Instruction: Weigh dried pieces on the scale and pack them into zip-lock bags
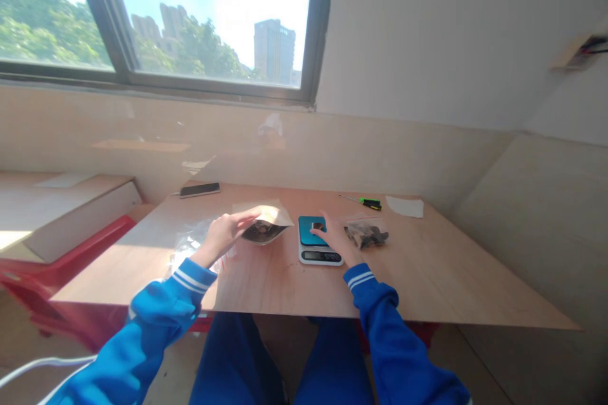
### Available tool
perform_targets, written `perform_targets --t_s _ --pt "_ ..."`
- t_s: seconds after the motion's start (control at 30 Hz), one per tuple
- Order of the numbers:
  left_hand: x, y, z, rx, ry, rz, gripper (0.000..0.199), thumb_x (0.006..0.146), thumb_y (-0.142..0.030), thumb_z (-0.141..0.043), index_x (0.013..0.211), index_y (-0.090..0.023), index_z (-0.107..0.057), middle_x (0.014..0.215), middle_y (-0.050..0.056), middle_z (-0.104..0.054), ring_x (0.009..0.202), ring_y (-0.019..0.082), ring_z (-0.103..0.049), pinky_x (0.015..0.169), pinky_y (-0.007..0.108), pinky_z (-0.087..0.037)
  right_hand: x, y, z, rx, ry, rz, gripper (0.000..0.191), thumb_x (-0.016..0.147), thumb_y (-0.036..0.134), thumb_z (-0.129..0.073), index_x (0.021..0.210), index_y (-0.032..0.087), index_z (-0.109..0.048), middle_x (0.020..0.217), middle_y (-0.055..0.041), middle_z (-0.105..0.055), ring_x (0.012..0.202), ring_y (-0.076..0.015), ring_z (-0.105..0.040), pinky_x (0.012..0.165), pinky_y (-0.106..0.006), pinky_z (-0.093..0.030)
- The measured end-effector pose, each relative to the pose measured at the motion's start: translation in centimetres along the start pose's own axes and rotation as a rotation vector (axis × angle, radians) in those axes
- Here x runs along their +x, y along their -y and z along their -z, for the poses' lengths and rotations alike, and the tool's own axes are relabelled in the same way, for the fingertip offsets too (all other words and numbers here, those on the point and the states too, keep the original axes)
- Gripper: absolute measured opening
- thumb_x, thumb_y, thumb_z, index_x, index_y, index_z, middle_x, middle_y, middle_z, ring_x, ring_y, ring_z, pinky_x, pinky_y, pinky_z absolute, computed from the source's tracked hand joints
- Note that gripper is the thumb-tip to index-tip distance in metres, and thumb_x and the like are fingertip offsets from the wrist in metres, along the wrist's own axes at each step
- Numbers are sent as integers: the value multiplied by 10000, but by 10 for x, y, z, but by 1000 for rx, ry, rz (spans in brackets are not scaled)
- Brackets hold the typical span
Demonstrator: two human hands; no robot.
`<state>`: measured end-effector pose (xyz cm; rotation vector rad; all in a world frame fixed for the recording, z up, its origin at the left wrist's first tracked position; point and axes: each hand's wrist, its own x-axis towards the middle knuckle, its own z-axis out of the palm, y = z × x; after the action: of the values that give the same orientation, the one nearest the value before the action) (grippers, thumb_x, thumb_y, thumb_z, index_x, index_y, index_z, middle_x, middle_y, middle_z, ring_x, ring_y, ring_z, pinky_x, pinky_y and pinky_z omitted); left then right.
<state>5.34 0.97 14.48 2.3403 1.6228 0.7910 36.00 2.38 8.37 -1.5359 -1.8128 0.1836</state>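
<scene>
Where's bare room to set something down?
Widest: right of the bag of dark pieces, nearer than the white paper. Smaller: between digital scale and near table edge. Crowded: around the left hand, with kraft pouch and clear plastic bags.

One bare left hand [228,232] and one bare right hand [336,239] are seen. One open brown paper bag [279,215], one white scale [321,259] with a square teal platform [305,238] and one clear plastic bag [355,226] of dark pieces [372,237] are counted; the clear plastic wrappings [190,239] heaped at the left cannot be counted. One dark rectangular phone [200,190], one green-and-black screwdriver [369,202] and two wooden tables [441,272] [47,209] are shown.
</scene>
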Motion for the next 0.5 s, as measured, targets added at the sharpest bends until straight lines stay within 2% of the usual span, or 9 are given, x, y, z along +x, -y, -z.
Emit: perform_targets --t_s 0.03,0.1,0.17,0.23,0.3,0.37,0.43,0.5 --pt "-1 -1 2 -12 23 2 335 875 -370 -512 1173 -354 -665 1020 7 -757 942 245 -704 717 273 -489 -4 16 2 12 -14 38 391 784 213 -658 1168 171 -593 1196 -147 -629 1178 -296 -546 1010 -484 -407" --pt "-1 -5 4 -54 44 10 347 872 -355 -514 1188 -332 -658 1059 -3 -746 981 224 -693 741 260 -494 -15 54 7 86 -73 206 267 878 189 -526 1130 182 -611 1169 -116 -641 1155 -242 -561 1011 -421 -422" --pt "-1 -10 2 -70 33 25 358 863 -324 -523 1195 -309 -656 1065 1 -744 997 217 -687 768 264 -497 -27 90 8 190 40 361 245 933 175 -431 1041 204 -649 1057 -65 -690 1038 -181 -626 939 -331 -478" --pt "-1 -17 -2 -39 6 50 370 858 -291 -522 1204 -302 -651 1065 9 -744 1003 225 -684 787 281 -500 -35 115 0 168 185 434 291 940 131 -400 1081 192 -648 1086 -63 -700 1020 -167 -643 913 -296 -494" --pt "-5 -27 -4 13 -22 78 372 863 -288 -510 1209 -313 -647 1079 9 -740 1008 238 -682 799 302 -505 -35 125 -18 41 233 435 328 913 64 -404 1138 147 -627 1129 -103 -688 1054 -196 -635 929 -317 -490" --pt "-11 -36 -5 53 -28 93 368 872 -297 -498 1208 -328 -646 1089 4 -737 1009 241 -681 805 310 -509 -30 123 -39 -58 198 416 351 862 5 -441 1152 99 -616 1117 -148 -682 1048 -239 -634 914 -352 -499" --pt "-19 -42 -5 70 -2 85 379 873 -268 -487 1214 -331 -642 1106 2 -731 1003 237 -683 798 305 -514 -22 118 -58 -65 150 409 319 825 -12 -496 1094 81 -640 1041 -162 -693 968 -262 -653 865 -372 -521" --pt "-27 -45 -5 70 23 65 397 872 -236 -472 1225 -320 -635 1143 10 -715 1000 238 -685 786 304 -519 -16 115 -71 -27 101 412 227 852 53 -544 1046 102 -652 1015 -143 -688 910 -247 -655 838 -384 -531"
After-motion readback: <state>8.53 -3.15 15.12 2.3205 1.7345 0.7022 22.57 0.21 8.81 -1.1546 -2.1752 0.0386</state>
